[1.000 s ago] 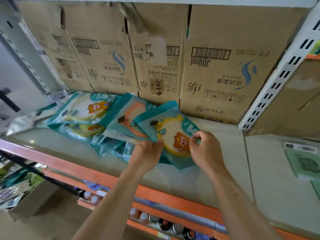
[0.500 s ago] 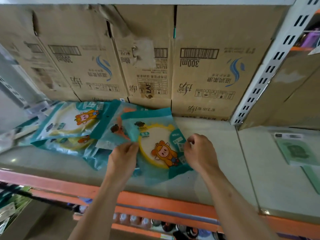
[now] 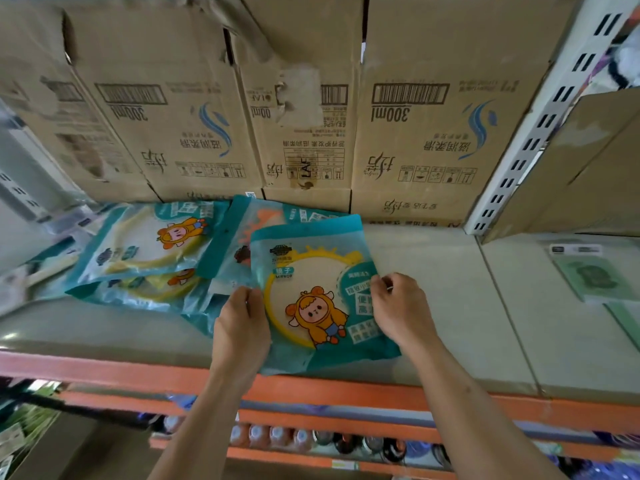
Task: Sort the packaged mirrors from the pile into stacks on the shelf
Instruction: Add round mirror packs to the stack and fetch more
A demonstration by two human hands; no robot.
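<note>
Your left hand (image 3: pixel 242 327) and right hand (image 3: pixel 401 310) pinch opposite edges of the teal pouch (image 3: pixel 311 258), its yellow-framed mirror (image 3: pixel 277 317) between your fingers.

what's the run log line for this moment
left hand grips mirror pack | right hand pinches its right edge | pile to its left on shelf

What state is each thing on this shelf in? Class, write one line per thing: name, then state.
yellow mirror packet: sealed, face up, held at both side edges.
left hand: grips the packet's left edge.
right hand: pinches the packet's right edge.
pile of packets: loose, overlapping, unsorted, at the left.
cardboard boxes: upside down at the back, some torn.
green packet: lying flat, untouched, far right.
</note>
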